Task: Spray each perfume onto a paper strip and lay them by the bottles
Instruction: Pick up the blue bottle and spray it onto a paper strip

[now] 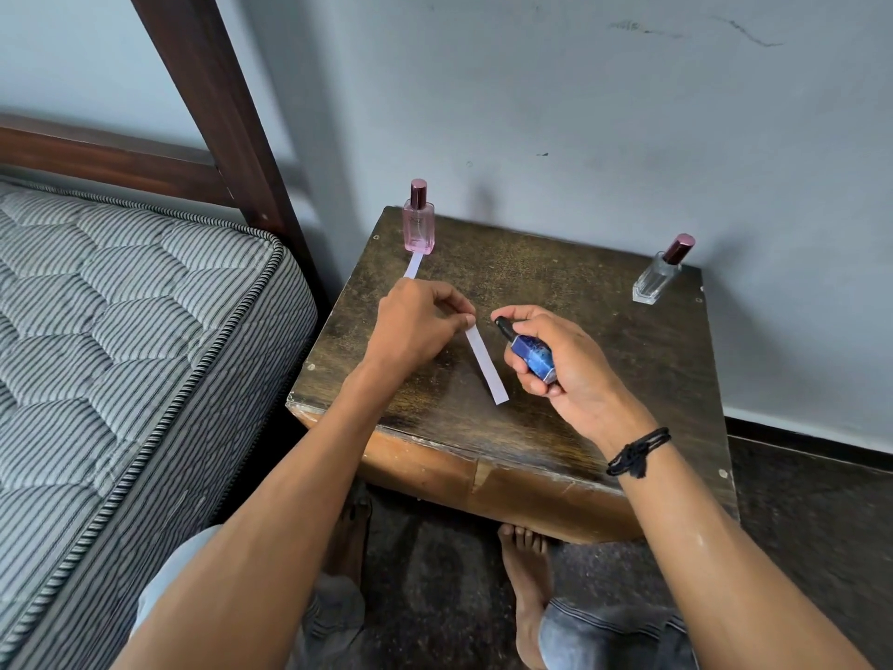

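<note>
A white paper strip (485, 365) is slanting over the wooden table (604, 379), the left hand (415, 326) pinching its upper end. Just beside it the right hand (565, 365) is curling round a blue perfume bottle (531, 355), nozzle facing the strip. Behind, a pink bottle (419, 224) of pink liquid is standing by a second strip (413, 265); a clear-glass bottle (657, 278) is standing far right.

Scuffed grey wall (580, 113) behind a worn dark wooden table (555, 427); striped mattress (121, 331) w/ dark wood bed frame (212, 104) (left side), dark floor (797, 515).
</note>
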Demonstrator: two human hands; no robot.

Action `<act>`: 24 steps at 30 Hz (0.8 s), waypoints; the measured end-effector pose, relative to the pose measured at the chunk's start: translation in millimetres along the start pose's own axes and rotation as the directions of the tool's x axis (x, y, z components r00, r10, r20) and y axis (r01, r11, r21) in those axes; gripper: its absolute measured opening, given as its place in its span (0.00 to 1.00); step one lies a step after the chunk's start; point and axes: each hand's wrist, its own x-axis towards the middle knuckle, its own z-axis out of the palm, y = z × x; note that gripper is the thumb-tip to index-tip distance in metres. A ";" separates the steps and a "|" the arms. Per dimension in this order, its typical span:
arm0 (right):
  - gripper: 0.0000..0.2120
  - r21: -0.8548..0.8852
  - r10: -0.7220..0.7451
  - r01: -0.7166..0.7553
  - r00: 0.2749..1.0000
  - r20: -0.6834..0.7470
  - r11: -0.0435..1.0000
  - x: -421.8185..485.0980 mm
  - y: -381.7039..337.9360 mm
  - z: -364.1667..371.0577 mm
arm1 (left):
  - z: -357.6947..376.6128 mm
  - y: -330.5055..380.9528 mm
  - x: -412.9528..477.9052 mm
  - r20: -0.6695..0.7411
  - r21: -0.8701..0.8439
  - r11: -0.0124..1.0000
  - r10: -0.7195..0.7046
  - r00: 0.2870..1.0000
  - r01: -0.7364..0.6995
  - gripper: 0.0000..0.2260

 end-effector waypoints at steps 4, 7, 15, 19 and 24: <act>0.09 -0.609 -0.264 0.170 0.962 -0.068 0.775 -3.4 5.3 -3.0 | -1.3 -0.1 0.0 -0.008 -0.007 1.000 -0.007 1.000 0.007 0.02; 0.08 -0.885 -0.422 0.238 0.905 0.053 0.400 -5.6 17.3 0.2 | -0.7 -2.5 0.7 -0.010 0.001 1.000 -0.011 1.000 0.011 0.03; 0.11 -0.906 -0.558 0.339 0.816 0.149 0.253 2.9 36.3 0.4 | -1.6 -4.4 1.4 0.009 0.001 1.000 -0.024 1.000 0.024 0.02; 0.11 -0.910 -0.546 0.361 0.813 0.201 0.204 2.7 37.5 1.1 | -2.5 -4.9 1.1 0.022 0.000 1.000 -0.024 0.999 0.024 0.02; 0.10 -0.913 -0.539 0.372 0.810 0.231 0.167 1.8 38.4 2.0 | -2.0 -4.9 0.1 0.036 -0.007 0.999 -0.032 0.999 0.033 0.02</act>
